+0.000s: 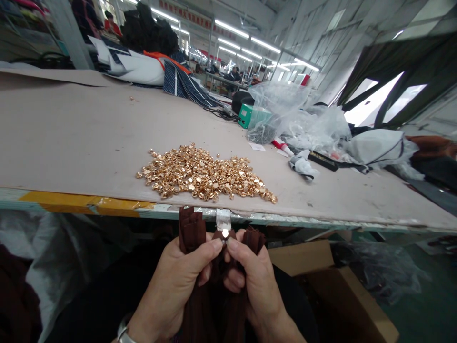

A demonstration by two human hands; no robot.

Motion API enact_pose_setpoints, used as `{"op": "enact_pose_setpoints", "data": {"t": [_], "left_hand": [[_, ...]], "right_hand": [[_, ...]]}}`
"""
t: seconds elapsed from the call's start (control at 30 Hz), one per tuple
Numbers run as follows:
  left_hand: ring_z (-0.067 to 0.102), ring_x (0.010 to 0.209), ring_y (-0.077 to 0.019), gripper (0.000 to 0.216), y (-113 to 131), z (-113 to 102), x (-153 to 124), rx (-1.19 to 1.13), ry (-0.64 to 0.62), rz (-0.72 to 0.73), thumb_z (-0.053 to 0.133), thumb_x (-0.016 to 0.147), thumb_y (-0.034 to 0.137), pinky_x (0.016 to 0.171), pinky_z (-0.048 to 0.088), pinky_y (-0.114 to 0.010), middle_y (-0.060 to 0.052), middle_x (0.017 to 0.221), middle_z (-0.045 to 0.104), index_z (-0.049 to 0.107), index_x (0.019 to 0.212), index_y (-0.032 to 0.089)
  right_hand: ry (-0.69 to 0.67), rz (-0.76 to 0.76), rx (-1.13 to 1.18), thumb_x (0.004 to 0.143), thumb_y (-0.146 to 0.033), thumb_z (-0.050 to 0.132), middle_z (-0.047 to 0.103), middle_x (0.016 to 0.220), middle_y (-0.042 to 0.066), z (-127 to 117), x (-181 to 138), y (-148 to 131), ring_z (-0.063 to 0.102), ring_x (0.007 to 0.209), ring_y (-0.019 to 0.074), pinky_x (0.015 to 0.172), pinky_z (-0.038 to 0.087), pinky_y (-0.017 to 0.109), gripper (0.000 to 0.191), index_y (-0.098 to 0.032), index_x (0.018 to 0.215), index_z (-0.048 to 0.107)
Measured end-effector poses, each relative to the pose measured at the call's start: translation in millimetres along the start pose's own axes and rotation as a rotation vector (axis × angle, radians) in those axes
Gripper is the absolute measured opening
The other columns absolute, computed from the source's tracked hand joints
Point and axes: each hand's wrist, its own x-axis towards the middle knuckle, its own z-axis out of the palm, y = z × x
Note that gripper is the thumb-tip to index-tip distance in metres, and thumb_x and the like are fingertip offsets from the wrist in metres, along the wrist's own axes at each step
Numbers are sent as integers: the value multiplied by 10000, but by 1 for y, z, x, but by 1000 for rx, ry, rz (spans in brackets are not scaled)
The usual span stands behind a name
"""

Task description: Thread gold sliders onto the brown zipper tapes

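Below the table edge, my left hand (178, 281) and my right hand (250, 276) are both closed on a bundle of dark brown zipper tapes (193, 228). Their thumbs and forefingers meet in a pinch around a small shiny metal piece (224, 233) at the top of one tape. More brown tape hangs down between my wrists. Just above, on the table, lies a heap of small gold metal pieces (203, 174), close to the front edge.
The brown board table (71, 133) has yellow tape on its front edge. Clear plastic bags (285, 114), a green box (248, 116) and dark cloth lie at the back right. A cardboard box (332, 286) stands under the table at right. People work far behind.
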Motion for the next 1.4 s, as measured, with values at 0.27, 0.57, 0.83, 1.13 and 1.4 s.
{"op": "enact_pose_setpoints", "data": {"t": [0.27, 0.57, 0.83, 1.13, 1.4], "left_hand": [[338, 420, -56, 299, 3, 6, 3, 69, 71, 39, 738, 670, 412, 416, 259, -172, 72, 432, 423, 591, 637, 154], [344, 386, -56, 368, 7, 4, -2, 187, 25, 49, 671, 728, 490, 384, 260, -162, 69, 407, 419, 556, 614, 160], [276, 335, -50, 396, 0, 6, 6, -28, 18, -64, 649, 733, 530, 369, 208, -175, 85, 335, 361, 510, 606, 181], [327, 356, -42, 328, 5, 9, 7, -2, 29, -79, 743, 665, 433, 357, 220, -152, 80, 434, 455, 621, 805, 162], [279, 330, -25, 293, -7, 9, -5, -22, -58, -34, 745, 630, 395, 363, 184, -180, 69, 437, 448, 580, 622, 152]], "right_hand": [[-21, -11, -83, 722, -327, 745, 532, 555, -68, -2, 7, -5, 291, 313, -9, 311, 211, 123, 300, -166, 680, 494], [-30, -202, -639, 797, -385, 671, 465, 494, -67, -1, 13, -32, 362, 429, 56, 406, 284, 183, 296, -157, 659, 541], [178, -708, -1315, 866, -286, 547, 518, 599, -28, 20, 21, -39, 467, 548, 125, 542, 329, 255, 233, -202, 667, 460], [-78, -582, -1032, 852, -283, 589, 583, 712, -23, 31, 40, -64, 521, 649, 134, 618, 396, 242, 104, -181, 830, 592], [-186, -287, -881, 765, -379, 702, 454, 498, -71, 11, 20, -67, 390, 462, 85, 461, 303, 221, 317, -177, 606, 516]]}}
